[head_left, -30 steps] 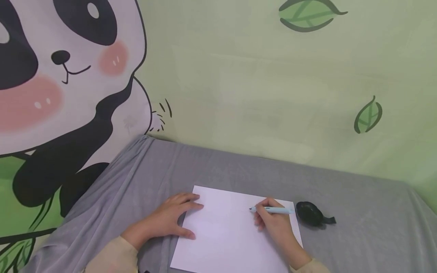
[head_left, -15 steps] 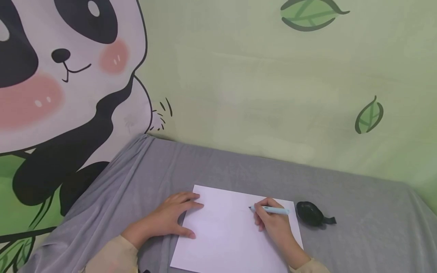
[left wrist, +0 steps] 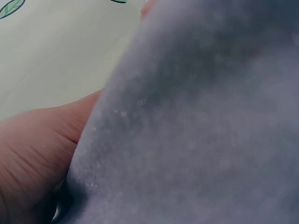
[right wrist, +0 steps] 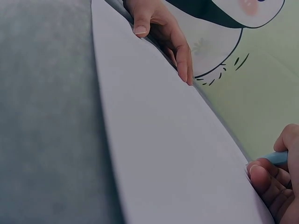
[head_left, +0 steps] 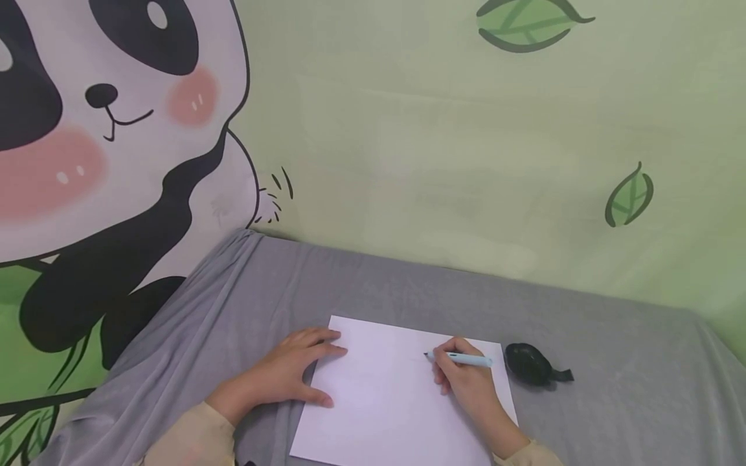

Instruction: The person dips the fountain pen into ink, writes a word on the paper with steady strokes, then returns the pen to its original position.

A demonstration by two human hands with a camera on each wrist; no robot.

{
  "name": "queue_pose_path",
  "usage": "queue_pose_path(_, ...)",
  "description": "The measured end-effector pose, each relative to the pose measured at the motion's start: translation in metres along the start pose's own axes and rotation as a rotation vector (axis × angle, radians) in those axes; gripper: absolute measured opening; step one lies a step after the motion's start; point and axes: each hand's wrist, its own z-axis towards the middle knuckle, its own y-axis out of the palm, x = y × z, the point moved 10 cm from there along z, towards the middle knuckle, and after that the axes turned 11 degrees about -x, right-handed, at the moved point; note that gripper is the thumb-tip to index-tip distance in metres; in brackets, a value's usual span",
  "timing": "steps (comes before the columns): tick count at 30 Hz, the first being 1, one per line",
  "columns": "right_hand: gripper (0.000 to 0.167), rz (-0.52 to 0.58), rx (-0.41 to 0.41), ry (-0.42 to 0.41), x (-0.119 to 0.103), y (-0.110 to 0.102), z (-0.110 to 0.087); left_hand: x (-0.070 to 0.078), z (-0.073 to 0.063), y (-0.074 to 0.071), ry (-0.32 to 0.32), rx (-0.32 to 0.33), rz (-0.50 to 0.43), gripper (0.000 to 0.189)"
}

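Little has changed: the pen (head_left: 471,358), pinched in the right hand's (head_left: 469,382) curled fingers, has shifted slightly left over the far right of the paper (head_left: 379,404). The left hand (head_left: 282,374) stays spread at its left edge. Work seems hardly advanced.

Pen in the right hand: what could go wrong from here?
The paper lies on soft-looking cloth, so strokes from the pen might wobble. Only the left hand is at its left edge, so it could slide. The right hand might bump the black object by the paper's right edge.
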Motion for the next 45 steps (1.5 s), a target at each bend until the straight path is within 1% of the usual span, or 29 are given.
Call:
queue_pose_path(7, 0.011, 0.002, -0.002, -0.008, -0.0008, 0.0003, -0.0008, 0.0006, 0.0003, 0.0004, 0.001, -0.002, -0.002, 0.072)
queue_pose_path(16, 0.011, -0.006, -0.004, 0.008, -0.0006, 0.0004, -0.0013, 0.0003, -0.0002, -0.0009, 0.007, 0.005, -0.006, 0.072)
queue_pose_path(30, 0.01, -0.015, -0.013, 0.013, -0.0005, 0.0012, -0.0014, 0.0005, 0.0007, 0.0, 0.0, -0.01, -0.005, 0.072)
queue_pose_path(45, 0.008, -0.021, -0.029, 0.014, -0.002, 0.0031, -0.0038, 0.0034, -0.0009, -0.0027, 0.014, 0.008, 0.003, 0.072)
